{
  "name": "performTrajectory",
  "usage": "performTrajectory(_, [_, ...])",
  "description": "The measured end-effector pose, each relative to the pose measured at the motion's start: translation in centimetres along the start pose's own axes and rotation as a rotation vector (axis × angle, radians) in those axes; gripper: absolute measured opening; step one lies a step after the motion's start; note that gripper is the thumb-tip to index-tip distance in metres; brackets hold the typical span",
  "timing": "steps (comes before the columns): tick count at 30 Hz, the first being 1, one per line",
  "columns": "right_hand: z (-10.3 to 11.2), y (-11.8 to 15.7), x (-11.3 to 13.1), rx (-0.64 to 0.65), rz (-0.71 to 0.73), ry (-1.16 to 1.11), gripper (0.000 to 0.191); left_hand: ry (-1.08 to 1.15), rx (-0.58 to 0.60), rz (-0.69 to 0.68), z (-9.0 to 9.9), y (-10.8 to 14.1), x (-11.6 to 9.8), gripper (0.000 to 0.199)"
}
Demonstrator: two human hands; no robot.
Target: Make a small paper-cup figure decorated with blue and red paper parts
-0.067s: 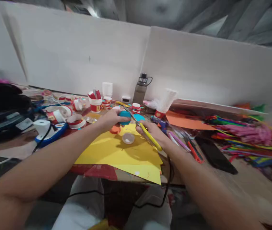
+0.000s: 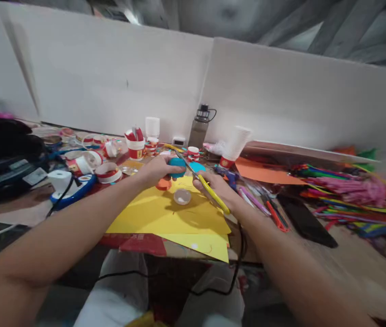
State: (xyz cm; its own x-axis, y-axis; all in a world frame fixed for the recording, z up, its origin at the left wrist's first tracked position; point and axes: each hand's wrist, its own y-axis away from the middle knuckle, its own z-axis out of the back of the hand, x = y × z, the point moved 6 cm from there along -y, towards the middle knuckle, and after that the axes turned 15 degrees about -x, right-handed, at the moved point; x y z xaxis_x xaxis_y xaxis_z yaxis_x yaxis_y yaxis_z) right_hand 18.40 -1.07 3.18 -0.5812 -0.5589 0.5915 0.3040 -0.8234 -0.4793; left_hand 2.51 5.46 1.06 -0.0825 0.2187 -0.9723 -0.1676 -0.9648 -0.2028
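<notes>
Leftmost, black bag [image 2: 5, 143]; next, cut paper cups [image 2: 80, 165]. Then left hand [image 2: 157, 171], clamped on blue piece [image 2: 178, 168] above yellow paper [image 2: 141, 215]. Just below, orange piece [image 2: 163, 184] and small clear cup [image 2: 182, 196], both on yellow paper. Far side, upright bottle [image 2: 198, 131]. Alongside blue piece, blades of yellow-handled scissors [image 2: 216, 196]; blade gap too small to tell. Right hand [image 2: 220, 185] closed around those scissors, apart from left hand. Farther right, leaning white cup stack [image 2: 236, 141], orange sheet [image 2: 264, 172], black phone [image 2: 306, 220], pipe cleaners [image 2: 359, 190].

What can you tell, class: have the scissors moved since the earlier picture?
No, the scissors show no visible shift in any direction: against the bottle, they keep the same place and slant.
</notes>
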Motion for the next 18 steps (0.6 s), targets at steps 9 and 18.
performTrajectory(9, [0.0,-0.1,-1.1,0.017,-0.009,0.109,0.048,0.045,0.004,0.041,0.3,-0.3,0.5,0.033])
performTrajectory(18, [0.2,-0.1,-1.7,-0.056,-0.047,0.173,0.045,0.246,0.046,0.050,-0.1,-0.3,0.0,0.036])
